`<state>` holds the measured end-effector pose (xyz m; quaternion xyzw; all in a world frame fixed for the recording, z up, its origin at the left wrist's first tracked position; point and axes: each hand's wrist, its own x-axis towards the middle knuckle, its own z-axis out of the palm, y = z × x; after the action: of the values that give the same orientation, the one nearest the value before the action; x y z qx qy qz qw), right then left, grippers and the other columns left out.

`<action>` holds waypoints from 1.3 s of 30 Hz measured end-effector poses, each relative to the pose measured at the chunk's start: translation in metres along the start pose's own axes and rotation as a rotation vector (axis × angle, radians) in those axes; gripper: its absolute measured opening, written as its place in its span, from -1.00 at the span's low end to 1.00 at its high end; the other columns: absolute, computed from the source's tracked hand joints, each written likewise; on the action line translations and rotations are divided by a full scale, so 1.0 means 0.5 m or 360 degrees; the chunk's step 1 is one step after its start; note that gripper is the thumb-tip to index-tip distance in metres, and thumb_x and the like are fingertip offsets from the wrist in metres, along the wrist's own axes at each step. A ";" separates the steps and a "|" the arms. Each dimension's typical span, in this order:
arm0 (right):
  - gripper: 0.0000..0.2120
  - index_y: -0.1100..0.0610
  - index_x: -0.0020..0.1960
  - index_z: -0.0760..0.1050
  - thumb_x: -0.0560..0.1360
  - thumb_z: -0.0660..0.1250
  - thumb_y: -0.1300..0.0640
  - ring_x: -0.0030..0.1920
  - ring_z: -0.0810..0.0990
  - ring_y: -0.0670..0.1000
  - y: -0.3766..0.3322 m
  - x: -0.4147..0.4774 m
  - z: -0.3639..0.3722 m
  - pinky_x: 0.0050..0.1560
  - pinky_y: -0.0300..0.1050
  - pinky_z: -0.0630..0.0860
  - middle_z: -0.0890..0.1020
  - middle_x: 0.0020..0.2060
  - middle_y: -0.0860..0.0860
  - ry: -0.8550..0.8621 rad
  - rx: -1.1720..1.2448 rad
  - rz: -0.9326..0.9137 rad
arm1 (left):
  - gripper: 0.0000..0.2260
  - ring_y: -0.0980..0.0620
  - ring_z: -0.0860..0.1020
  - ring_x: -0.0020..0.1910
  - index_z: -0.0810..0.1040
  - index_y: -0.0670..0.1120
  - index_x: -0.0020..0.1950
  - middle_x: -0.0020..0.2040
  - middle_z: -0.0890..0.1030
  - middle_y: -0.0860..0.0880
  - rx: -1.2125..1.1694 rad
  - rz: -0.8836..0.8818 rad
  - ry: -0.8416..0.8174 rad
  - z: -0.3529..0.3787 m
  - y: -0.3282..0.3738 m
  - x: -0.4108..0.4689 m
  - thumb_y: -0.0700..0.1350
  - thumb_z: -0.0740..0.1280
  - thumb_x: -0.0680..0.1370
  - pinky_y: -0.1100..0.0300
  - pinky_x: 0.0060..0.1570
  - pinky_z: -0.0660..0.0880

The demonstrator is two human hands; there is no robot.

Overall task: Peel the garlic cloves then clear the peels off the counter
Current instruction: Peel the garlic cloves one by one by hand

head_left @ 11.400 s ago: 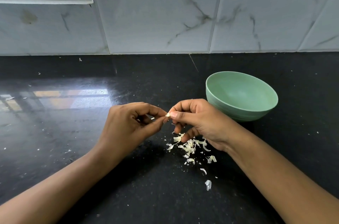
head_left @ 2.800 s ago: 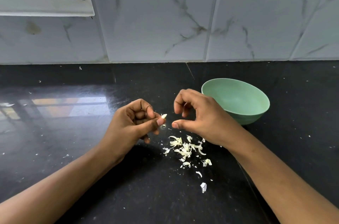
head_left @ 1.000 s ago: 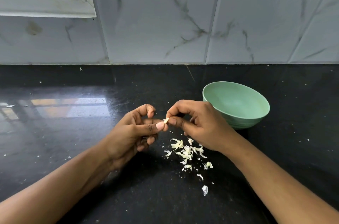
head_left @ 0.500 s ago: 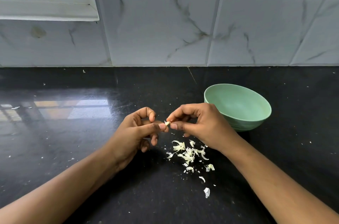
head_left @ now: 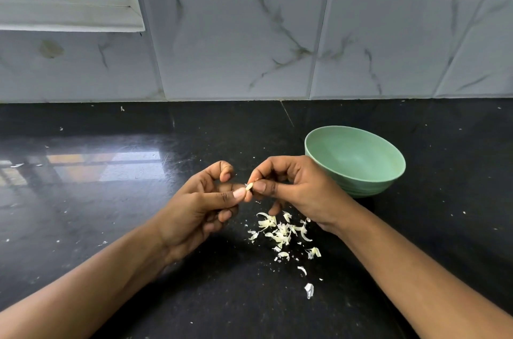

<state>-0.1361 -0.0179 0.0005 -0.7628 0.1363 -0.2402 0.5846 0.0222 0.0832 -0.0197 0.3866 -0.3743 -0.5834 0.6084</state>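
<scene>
Polished black bench (head_left: 111, 227) carries curled garlic peels (head_left: 280, 233) near a round green bowl (head_left: 369, 186). Left hand (head_left: 191, 208) and right hand (head_left: 302, 191) fingers (head_left: 263, 187) pinch one garlic clove (head_left: 249, 186).

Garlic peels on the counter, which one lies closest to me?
The lone whitish peel, lowest in the view, lying apart from the main heap by the right hand.

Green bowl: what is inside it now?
The green bowl shows a bare inside, with no cloves. Its near inner wall hides behind the rim, and the right hand covers its left edge.
</scene>
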 end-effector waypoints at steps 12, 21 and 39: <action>-0.94 0.13 -0.19 0.56 0.45 0.40 0.24 -0.39 0.52 -0.07 0.013 0.003 0.005 -0.42 -0.01 0.61 0.54 -0.43 -0.09 0.0272 -0.0648 0.0028 | -0.67 0.13 0.35 -0.57 0.30 -0.04 -0.25 -0.28 0.62 -0.11 0.0382 0.0268 0.0215 0.009 -0.005 0.002 -0.30 0.45 0.37 0.41 -0.64 0.20; -0.91 0.12 -0.12 0.62 0.47 0.40 0.29 -0.22 0.64 -0.05 0.004 0.001 -0.016 -0.31 -0.07 0.58 0.67 -0.19 0.21 0.0281 -0.0220 0.0165 | -0.68 0.01 0.43 -0.48 0.29 -0.15 -0.26 -0.31 0.66 -0.11 0.0960 0.0648 0.0484 0.017 -0.004 -0.003 -0.31 0.46 0.36 0.34 -0.54 0.34; -0.97 0.22 -0.15 0.58 0.45 0.39 0.32 -0.31 0.61 -0.05 -0.009 -0.002 0.000 -0.39 -0.22 0.56 0.66 -0.17 0.25 0.0133 0.0167 0.0371 | -0.85 0.16 0.55 -0.39 0.69 0.09 -0.16 -0.26 0.68 0.13 0.1498 0.0839 0.0493 0.014 -0.001 -0.016 0.01 0.55 0.30 0.36 -0.44 0.43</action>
<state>-0.1373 -0.0160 0.0045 -0.6995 0.2354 -0.2092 0.6416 0.0152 0.0907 -0.0173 0.5910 -0.5844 -0.1181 0.5434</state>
